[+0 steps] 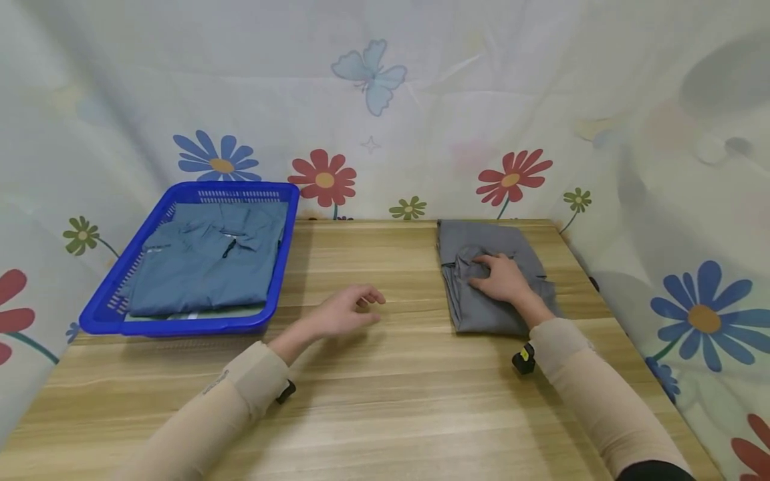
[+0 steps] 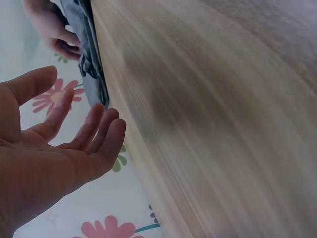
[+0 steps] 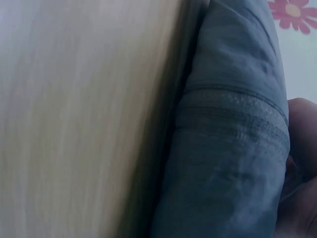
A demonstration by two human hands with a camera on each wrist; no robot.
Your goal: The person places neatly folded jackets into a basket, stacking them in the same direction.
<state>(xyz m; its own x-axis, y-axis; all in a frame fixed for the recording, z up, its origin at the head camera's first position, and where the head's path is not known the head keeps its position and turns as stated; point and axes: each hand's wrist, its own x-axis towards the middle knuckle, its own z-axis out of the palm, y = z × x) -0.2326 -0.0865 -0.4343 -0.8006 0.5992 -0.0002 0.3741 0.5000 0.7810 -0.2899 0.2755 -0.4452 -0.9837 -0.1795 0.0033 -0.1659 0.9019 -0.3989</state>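
Observation:
On the right part of the table (image 1: pixel 385 414) lies a folded grey garment (image 1: pixel 487 314). My right hand (image 1: pixel 505 279) rests on top of it, thumb and fingers apart against the cloth. The right wrist view shows the garment's thick folded side (image 3: pixel 228 163), with part of the hand (image 3: pixel 303 144) at the edge; the fingertips are hidden there. My left hand (image 1: pixel 343 312) hovers over the table between basket and garment, fingers loosely bent. Nothing is in its palm, as the left wrist view of that hand (image 2: pixel 64 144) shows.
At the left stands a blue plastic basket (image 1: pixel 279 267) holding folded blue-grey garments (image 1: pixel 204 274), the top one with a dark zip pull. A white curtain (image 1: pixel 421 147) with printed flowers hangs behind the table and along its sides.

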